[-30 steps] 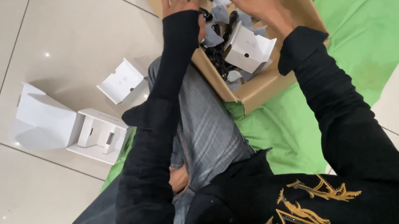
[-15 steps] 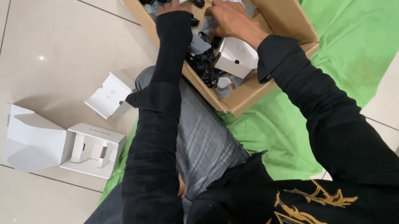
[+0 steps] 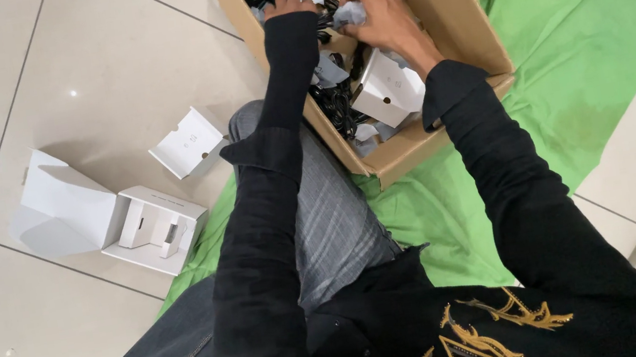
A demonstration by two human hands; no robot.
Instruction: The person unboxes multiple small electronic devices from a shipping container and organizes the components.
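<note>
I'm watching both hands digging in the cardboard box [image 3: 471, 21] sitting on the green cloth [image 3: 564, 24], right hand [image 3: 382, 14] pinching a grey wrapped packet [image 3: 348, 14], left hand [image 3: 288, 4] buried among the black cables [image 3: 336, 100] so can't tell its grip, small white box [image 3: 389, 92] lying just below.

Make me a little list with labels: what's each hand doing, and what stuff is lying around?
left hand: reaching into the cardboard box, among black cables
right hand: gripping a small grey-wrapped packet inside the box
in the box: a small white carton, more grey packets
on the floor tiles: open white box, white insert tray
under the box: green cloth
</note>
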